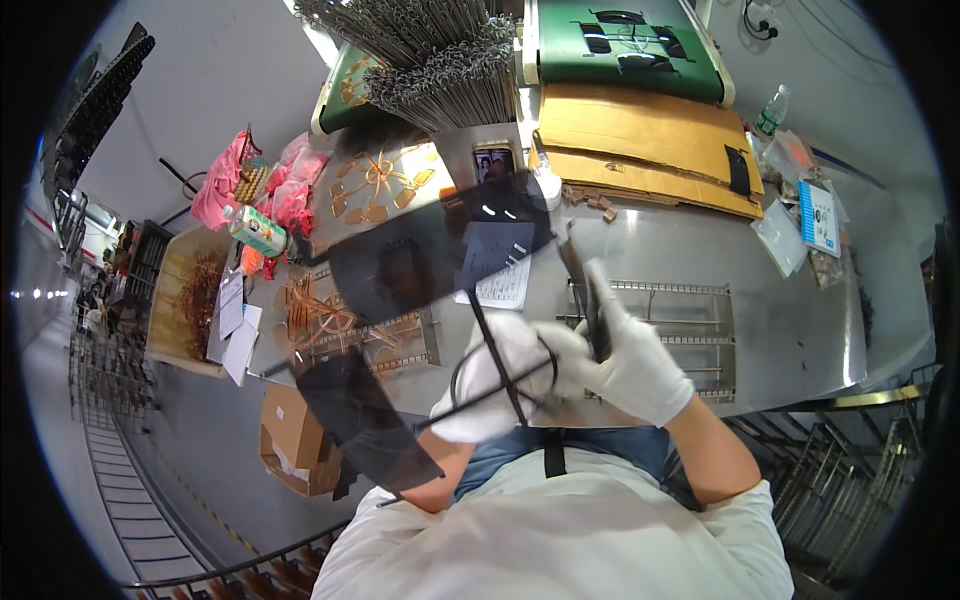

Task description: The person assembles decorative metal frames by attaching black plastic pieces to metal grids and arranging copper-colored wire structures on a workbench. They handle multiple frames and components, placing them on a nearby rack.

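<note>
Nearest the white shirt [560, 520], the person's left hand [485, 375], in a white glove, was blurred behind the hub of a black wire frame [511, 385]; whether its fingers gripped the wire, I could not tell. The right hand [640, 365], gloved alike, had its fingers closed on a dark panel [596, 325], seen nearly edge-on. The frame hung above the surface [800, 320], its broad dark panels spread leftward, one low by the left forearm and one higher up.

Beneath lay slotted metal racks [690, 340], with tangled copper-coloured wire pieces [325, 310] to the left. Beyond were a notebook [515, 285], a copper-coloured paddled frame [380, 172] and flat cardboard sheets [640, 140]. Farthest, a thick bunch of wire hooks [440, 85] stood beside a green belt [565, 75], on which a black four-paddled piece [645, 63] lay.

By my judgement, the held frame was largely put together, its panels in place, but its handling was unfinished: it had not been set down. The black piece on the belt looked done with; how many remained could not be told.
</note>
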`<action>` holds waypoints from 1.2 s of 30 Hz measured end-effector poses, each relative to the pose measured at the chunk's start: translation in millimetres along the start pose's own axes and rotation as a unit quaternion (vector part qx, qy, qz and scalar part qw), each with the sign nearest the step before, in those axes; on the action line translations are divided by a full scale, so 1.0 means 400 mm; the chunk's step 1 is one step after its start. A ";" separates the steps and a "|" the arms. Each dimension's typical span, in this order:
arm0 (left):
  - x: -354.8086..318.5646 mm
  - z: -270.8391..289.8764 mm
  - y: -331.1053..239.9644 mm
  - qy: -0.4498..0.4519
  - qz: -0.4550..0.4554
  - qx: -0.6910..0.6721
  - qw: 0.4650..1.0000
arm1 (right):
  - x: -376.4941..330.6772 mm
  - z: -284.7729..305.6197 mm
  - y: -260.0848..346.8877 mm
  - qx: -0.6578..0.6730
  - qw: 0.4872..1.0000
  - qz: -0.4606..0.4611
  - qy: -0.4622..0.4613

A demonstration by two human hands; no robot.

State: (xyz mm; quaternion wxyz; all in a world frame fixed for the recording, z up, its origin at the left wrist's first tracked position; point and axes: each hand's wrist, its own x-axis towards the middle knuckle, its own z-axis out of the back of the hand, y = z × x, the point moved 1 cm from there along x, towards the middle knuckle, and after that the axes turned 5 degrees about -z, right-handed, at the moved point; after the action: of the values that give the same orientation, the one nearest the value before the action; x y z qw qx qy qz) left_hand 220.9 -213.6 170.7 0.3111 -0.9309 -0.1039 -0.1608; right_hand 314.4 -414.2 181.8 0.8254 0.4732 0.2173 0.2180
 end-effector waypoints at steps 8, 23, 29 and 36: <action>-0.031 0.071 -0.104 0.125 -0.054 -0.074 0.988 | -0.012 0.064 -0.203 0.378 0.911 -0.145 0.084; -0.076 0.103 -0.095 0.042 -0.060 0.030 0.997 | 0.080 -0.007 -0.469 0.029 0.966 -0.238 0.096; -0.052 0.073 -0.030 -0.042 0.013 0.063 0.997 | 0.061 -0.001 -0.248 -0.383 0.907 -0.170 0.030; -0.085 0.041 0.053 0.039 0.275 0.042 0.960 | -0.024 0.013 -0.019 -0.205 0.961 0.159 -0.092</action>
State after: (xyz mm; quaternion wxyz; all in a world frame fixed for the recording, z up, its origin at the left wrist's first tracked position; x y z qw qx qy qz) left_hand 199.4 -223.4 134.4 0.3864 -0.9025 0.1615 -0.1005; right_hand 310.7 -426.8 179.1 0.8760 0.3399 0.0134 0.3420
